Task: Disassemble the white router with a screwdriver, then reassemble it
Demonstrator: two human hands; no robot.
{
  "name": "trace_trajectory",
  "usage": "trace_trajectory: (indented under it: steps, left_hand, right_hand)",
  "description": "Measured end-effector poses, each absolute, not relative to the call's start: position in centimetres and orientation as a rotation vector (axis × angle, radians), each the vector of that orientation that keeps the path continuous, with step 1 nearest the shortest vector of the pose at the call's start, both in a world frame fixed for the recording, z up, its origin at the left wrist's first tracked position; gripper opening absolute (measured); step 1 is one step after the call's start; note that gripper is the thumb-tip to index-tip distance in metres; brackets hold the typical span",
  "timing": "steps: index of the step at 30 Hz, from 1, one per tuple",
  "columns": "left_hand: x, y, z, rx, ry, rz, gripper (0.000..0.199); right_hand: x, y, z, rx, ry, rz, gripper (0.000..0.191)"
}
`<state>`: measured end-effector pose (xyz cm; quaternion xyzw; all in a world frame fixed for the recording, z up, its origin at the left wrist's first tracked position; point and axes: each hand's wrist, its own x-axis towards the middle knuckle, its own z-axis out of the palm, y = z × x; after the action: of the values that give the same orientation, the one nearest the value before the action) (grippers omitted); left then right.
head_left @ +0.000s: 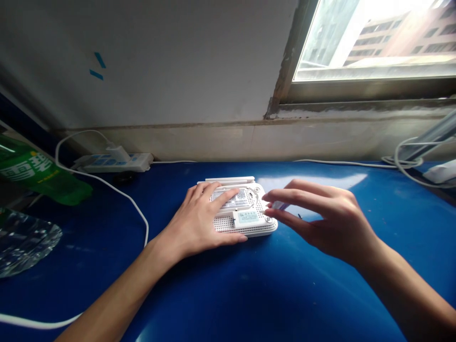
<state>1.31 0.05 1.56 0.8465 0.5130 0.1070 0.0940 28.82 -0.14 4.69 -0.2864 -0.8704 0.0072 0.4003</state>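
Note:
A white router [224, 222] lies with its vented underside up on the blue table, a thin white antenna [235, 180] along its far side. Labels cover part of its underside. My left hand [199, 216] grips the router from the left, fingers spread over the top and thumb along the near edge. Just beyond the router's right end, my right hand [320, 209] pinches a small pale piece [280, 205] between thumb and fingers. Most of that piece is hidden, so its kind is unclear. A tiny dark object, possibly a screw [300, 216], shows beside the right hand's fingers.
At the left are a green bottle [46, 175] and a clear plastic bottle [26, 242]. A power strip [117, 162] with a plugged-in white charger stands against the wall. White cable [131, 202] runs over the left side; more cable [402, 159] coils at the far right.

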Motion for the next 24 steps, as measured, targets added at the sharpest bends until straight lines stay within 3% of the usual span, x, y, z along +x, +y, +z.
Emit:
trace_trajectory:
  steps: [6, 9, 16, 19, 24]
  left_hand:
    - [1.3, 0.1, 1.6, 2.493, 1.524, 0.278, 0.101]
    - [1.3, 0.1, 1.6, 2.509, 1.518, 0.303, 0.101]
    - [1.3, 0.1, 1.5, 2.508, 1.519, 0.311, 0.101]
    - [1.2, 0.1, 1.5, 2.506, 1.521, 0.309, 0.100]
    - [1.2, 0.1, 1.3, 2.520, 1.502, 0.354, 0.099]
  right_hand:
    - [29.3, -0.1, 4.5, -0.737, -2.252, 0.343, 0.044]
    - [29.5, 0.0, 4.6, -0.735, -2.243, 0.390, 0.043]
    - [28.4, -0.1, 4.3, -0.800, -2.215, 0.052, 0.027]
    - [28.7, 0.0, 4.2, -0.840, -2.185, 0.022, 0.035]
    - [30.0, 0.2, 4.4, -0.778, -2.228, 0.351, 0.056]
